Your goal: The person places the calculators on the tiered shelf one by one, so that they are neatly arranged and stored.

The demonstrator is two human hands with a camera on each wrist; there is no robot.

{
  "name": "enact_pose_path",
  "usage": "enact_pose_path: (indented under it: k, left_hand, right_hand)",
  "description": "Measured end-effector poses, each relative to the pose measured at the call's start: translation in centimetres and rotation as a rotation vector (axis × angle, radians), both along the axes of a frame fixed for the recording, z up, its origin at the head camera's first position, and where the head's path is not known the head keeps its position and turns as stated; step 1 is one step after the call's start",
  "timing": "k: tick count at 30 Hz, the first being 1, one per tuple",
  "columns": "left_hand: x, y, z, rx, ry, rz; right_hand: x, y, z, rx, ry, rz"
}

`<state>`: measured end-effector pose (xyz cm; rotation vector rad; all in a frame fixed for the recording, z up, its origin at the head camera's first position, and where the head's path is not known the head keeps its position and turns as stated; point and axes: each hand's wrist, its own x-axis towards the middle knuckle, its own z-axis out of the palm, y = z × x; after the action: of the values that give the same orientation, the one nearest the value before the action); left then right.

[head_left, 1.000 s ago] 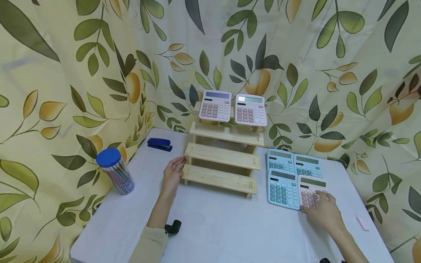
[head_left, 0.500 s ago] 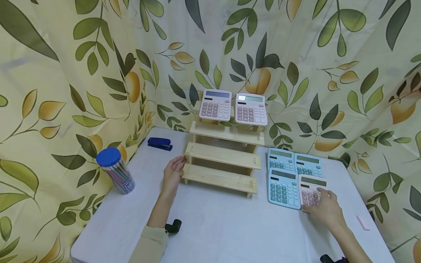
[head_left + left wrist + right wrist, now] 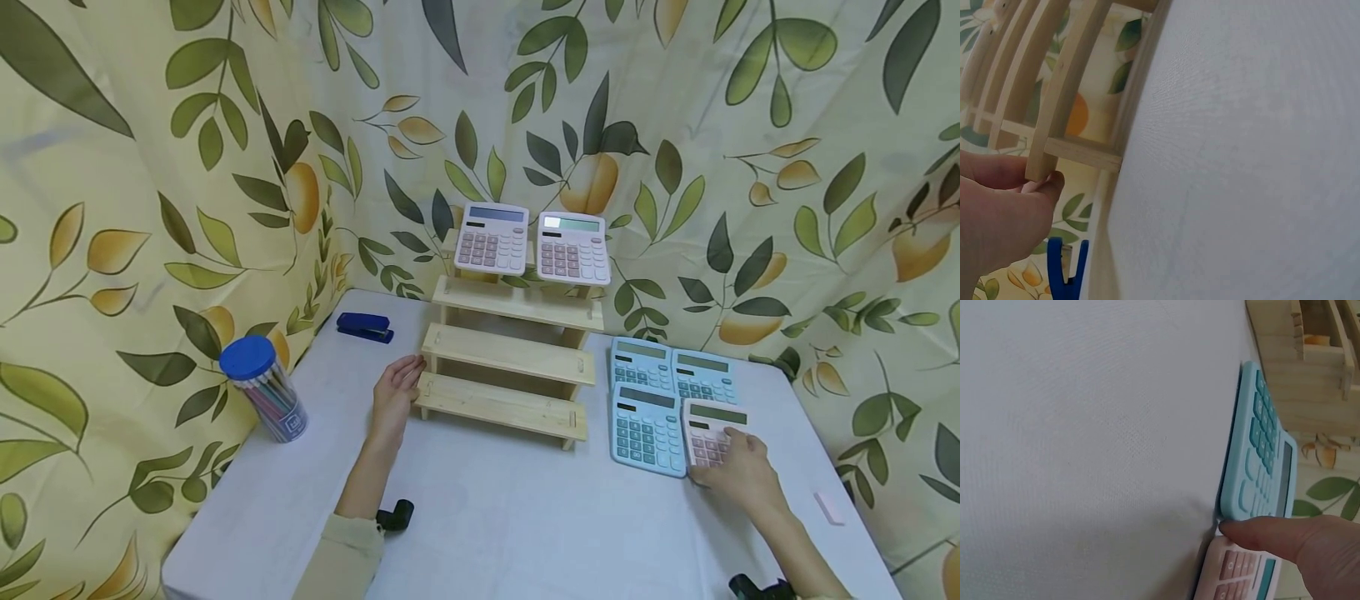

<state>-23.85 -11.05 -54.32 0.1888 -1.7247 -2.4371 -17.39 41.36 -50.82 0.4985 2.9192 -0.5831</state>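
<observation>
Pink calculator: the pink calculator (image 3: 708,432) lies at the near right of the white desk (image 3: 487,517), touching a blue calculator (image 3: 647,428) on its left.
Head view, right hand: the right hand (image 3: 738,475) lies over the pink calculator's near end, fingers curled onto its keys and edge.
Head view, left hand: the left hand (image 3: 395,397) rests with straight fingers against the left end of the wooden stepped stand (image 3: 510,358).
Head view, rest: two pink calculators (image 3: 532,244) sit on the stand's top step; a blue stapler (image 3: 364,327) and a blue-lidded pen jar (image 3: 264,390) stand far left.
Left wrist view: the left hand (image 3: 997,212) touches the stand's wooden end (image 3: 1054,106); the stapler (image 3: 1065,265) shows beyond.
Right wrist view: the thumb (image 3: 1272,534) presses the pink calculator's (image 3: 1238,575) corner, beside the blue calculator (image 3: 1260,456).
</observation>
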Motion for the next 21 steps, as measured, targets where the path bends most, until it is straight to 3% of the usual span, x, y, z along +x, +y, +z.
enact_pose_path:
  k: [21]
  left_hand:
    - [0.06,-0.06,-0.03,-0.006,0.01,-0.005]
  right_hand:
    - [0.36,-0.5,-0.35,0.024,0.072,-0.031]
